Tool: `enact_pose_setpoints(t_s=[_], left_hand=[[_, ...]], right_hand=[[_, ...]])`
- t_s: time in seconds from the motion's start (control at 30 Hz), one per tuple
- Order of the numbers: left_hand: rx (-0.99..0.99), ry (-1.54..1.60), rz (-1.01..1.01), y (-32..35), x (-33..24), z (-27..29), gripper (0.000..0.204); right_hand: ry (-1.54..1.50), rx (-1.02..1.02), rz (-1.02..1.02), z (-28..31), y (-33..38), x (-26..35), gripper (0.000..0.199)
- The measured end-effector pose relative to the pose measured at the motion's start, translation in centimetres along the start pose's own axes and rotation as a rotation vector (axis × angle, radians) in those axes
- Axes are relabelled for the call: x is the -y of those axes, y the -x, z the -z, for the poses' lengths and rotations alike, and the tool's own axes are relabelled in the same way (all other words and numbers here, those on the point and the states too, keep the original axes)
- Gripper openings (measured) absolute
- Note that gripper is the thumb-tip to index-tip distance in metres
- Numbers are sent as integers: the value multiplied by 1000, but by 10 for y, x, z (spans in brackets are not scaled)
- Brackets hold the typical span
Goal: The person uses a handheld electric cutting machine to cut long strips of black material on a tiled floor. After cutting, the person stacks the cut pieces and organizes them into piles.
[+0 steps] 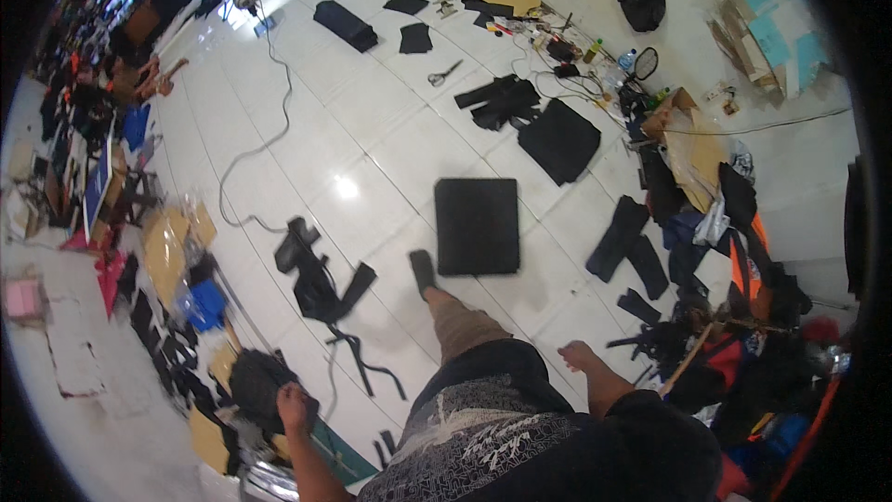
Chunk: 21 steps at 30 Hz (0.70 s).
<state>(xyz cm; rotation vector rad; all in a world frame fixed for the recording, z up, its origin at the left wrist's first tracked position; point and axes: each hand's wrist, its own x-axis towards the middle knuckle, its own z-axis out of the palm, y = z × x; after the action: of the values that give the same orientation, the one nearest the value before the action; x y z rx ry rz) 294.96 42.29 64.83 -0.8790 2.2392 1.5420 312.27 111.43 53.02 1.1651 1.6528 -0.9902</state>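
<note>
Black bundle sits low on my left, near tan cardboard; my left hand overlaps it, curled (can't tell if pinching). My right hand hangs half-spread over floor tiles. Black square piece lies just right of my foot.

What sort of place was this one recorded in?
Probably a sewing or cutting workshop: flat black pieces lie spread over a tiled floor, scissors lie near them, and mixed materials are heaped along the sides.
</note>
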Motion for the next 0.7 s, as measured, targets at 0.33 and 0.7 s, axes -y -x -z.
enact_pose_setpoints(t_s=[0.33,0.7], left_hand=[[167,-231,461,-171,-176,-31,40],[250,-36,511,-592,-388,-12,28]], right_hand=[[-193,-207,588,87,27,553,55],[-197,-203,486,133,-38,960,78]])
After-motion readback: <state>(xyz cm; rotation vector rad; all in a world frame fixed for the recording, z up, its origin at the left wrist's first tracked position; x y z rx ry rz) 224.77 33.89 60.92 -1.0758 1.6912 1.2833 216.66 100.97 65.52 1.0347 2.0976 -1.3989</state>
